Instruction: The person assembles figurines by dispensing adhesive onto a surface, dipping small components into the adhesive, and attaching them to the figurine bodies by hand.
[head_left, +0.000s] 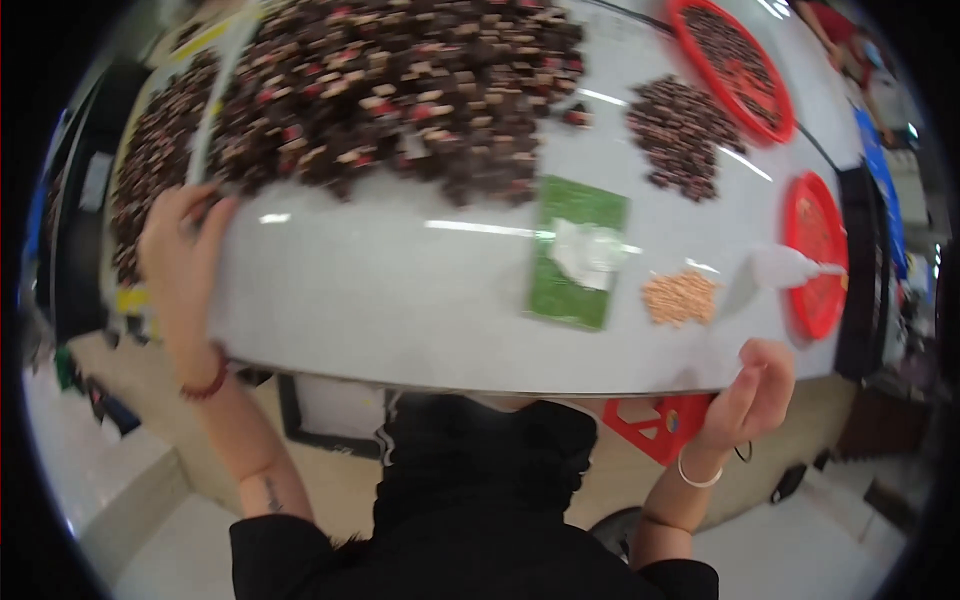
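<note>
My left hand (185, 235) is at the left end of the white table, beside a big heap of small dark blocks (390, 90) with pale and reddish ends. Its thumb and fingers close on a small dark piece, blurred and partly hidden. Over the front edge at the right, my right hand (755, 395) has its fingers curled together; whatever they may hold is hidden. Beyond it lie a little pile of pale orange bits (680, 297) and a white nozzle bottle (783, 267). A green pad (575, 300) carries a whitish, partly clear item (588, 252).
Two red round trays stand at the right, the far tray (785, 120) holding dark pieces, the nearer tray (815, 315) beside the bottle. Another dark pile (685, 135) lies beyond the pad. A red plastic stool (655, 425) is under the front edge. Another person (835, 25) is at far right.
</note>
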